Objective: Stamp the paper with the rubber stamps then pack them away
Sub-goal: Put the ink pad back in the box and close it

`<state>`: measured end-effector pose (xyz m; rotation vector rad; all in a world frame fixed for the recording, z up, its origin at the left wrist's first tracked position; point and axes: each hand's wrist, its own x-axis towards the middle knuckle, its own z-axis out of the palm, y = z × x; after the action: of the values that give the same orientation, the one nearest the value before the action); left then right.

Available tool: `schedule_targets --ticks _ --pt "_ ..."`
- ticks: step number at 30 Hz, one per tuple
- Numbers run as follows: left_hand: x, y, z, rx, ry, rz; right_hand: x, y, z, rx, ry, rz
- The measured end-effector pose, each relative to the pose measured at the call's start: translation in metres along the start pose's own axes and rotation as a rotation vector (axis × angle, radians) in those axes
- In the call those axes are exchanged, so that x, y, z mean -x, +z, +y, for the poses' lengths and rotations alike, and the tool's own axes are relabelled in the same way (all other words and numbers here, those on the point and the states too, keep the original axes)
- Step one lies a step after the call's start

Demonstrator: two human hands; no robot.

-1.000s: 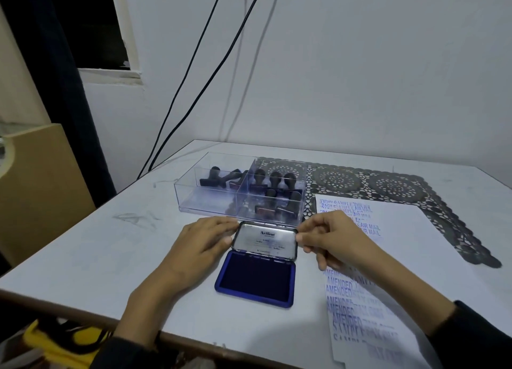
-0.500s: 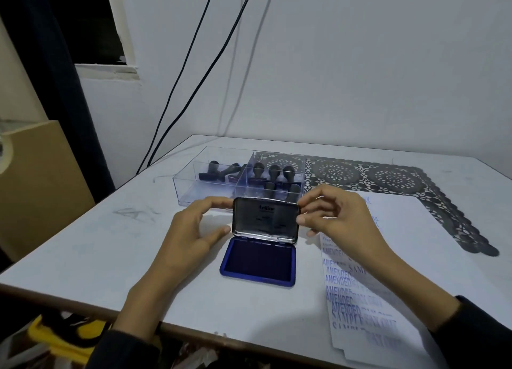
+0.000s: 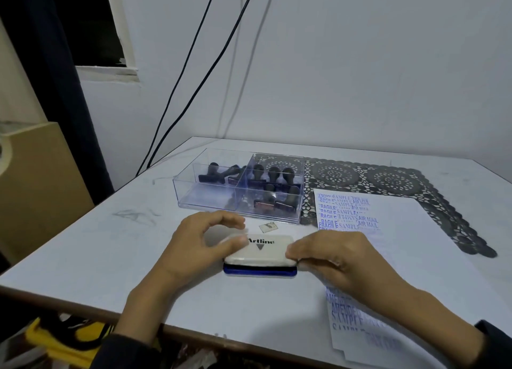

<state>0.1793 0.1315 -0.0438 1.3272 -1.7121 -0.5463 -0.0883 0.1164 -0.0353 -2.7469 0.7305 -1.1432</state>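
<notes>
Ink pad [image 3: 263,253] between grips, left grip [image 3: 205,238] wide, thumb atop it, right grip [image 3: 338,260] holding its right edge

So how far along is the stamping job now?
Stamping looks done: the white paper sheet is covered in blue imprints, and the black rubber stamps lie in the clear plastic box. In hand: left hand and right hand are on the closed white-lidded blue ink pad. Left: stowing it.

White-lidded, blue-based ink pad [image 3: 260,253]; blue-stamped white paper [image 3: 388,230]; dark lace-patterned mat [image 3: 388,179].
</notes>
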Motion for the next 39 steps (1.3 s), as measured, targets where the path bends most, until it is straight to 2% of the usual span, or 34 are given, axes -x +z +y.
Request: schedule_targets --ticks 2,4,10,13,17,19,25,31,39 --pt "-0.001 0.001 -0.007 -0.149 0.024 -0.051 0.003 0.002 0.002 0.071 -0.035 -0.047" --pt "-0.003 0.001 -0.01 -0.178 0.023 -0.06 0.002 0.002 0.003 0.065 0.007 -0.072" --pt "-0.003 0.001 -0.01 -0.145 0.036 -0.065 -0.01 -0.003 -0.005 -0.191 0.306 -0.177" --pt "-0.005 0.001 -0.01 -0.151 0.037 -0.067 -0.02 0.0 -0.004 -0.073 0.321 -0.337" --pt "-0.004 -0.003 -0.016 -0.138 -0.02 -0.036 -0.021 0.014 0.003 0.078 0.259 -0.434" --pt "-0.003 -0.015 -0.025 -0.149 -0.081 -0.033 -0.018 0.017 0.005 0.077 0.251 -0.421" --pt "0.006 -0.046 -0.044 -0.476 -0.25 -0.004 -0.018 0.017 0.004 0.06 0.262 -0.361" --pt "0.008 -0.041 -0.037 -0.547 -0.246 -0.016 -0.022 0.018 -0.005 0.027 0.266 -0.326" --pt "0.008 -0.04 -0.046 -0.59 -0.203 -0.015 -0.055 0.008 -0.006 -0.058 0.257 -0.193"
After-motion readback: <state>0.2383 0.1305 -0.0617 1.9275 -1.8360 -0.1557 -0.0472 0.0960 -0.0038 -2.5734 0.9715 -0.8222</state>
